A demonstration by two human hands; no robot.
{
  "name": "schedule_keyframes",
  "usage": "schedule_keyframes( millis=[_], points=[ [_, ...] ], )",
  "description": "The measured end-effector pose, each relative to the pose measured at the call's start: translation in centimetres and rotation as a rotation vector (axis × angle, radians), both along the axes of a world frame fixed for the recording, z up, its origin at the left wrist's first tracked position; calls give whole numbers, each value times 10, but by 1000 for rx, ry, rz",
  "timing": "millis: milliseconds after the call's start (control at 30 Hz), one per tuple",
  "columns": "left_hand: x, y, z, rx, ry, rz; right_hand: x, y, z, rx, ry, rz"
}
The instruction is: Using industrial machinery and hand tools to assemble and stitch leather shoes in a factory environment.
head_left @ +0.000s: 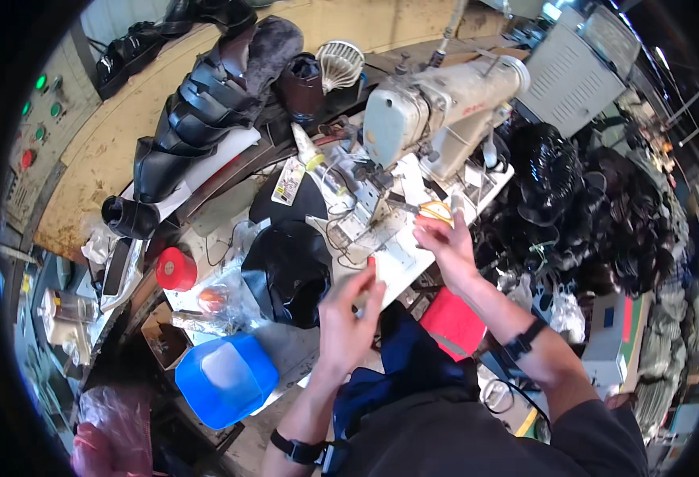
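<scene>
Small orange-handled snips — on the sewing-machine bed, by fingertips

The sewing machine is painted metal, matt and worn, on a scuffed pale worktop. Beside it the black piece looks like smooth, faintly glossy leather, as do the stacked boot uppers. The blue tub is glossy plastic, and the bags are thin clear crinkled film.

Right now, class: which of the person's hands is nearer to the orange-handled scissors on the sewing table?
Right. The right hand is just below the orange-handled scissors, fingers almost on them. The left hand is raised lower and further left, well apart.
</scene>
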State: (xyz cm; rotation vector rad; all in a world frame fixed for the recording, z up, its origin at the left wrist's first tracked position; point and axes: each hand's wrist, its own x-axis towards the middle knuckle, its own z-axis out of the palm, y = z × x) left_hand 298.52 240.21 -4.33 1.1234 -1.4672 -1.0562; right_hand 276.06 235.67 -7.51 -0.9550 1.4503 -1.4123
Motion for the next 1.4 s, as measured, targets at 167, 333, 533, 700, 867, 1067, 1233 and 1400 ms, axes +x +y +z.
schedule_keyframes(
  millis=[167, 333, 533, 700, 867, 1067, 1233, 1400],
  points=[
    [-56, -106, -24, -150, -168, 248, -22, -77, -53, 108, -10, 61],
    [-93, -153, -29, -184, -403, 353, -68, -97, -67, 102, 41, 308],
    [-99, -164, -39, -298, -525, 448, -90, -127, -53, 85, 154, 404],
    [-112, -115, -35, -387, -576, 402, -88, -115, -31, 92, -117, 508],
    [-128, -104, -65, -748, -893, 300, -57, -107, -37, 99, -547, 673],
    [-138, -109, -53, -925, -831, 77, -122, -91, -68, -99, -239, 905],
    [-129, -123, -61, -751, -819, -136, -148, -107, -101, -262, 122, 812],
    [-139, -97, -73, -723, -711, 112, -219, -109, -159, -370, 980, 789]
  ],
)
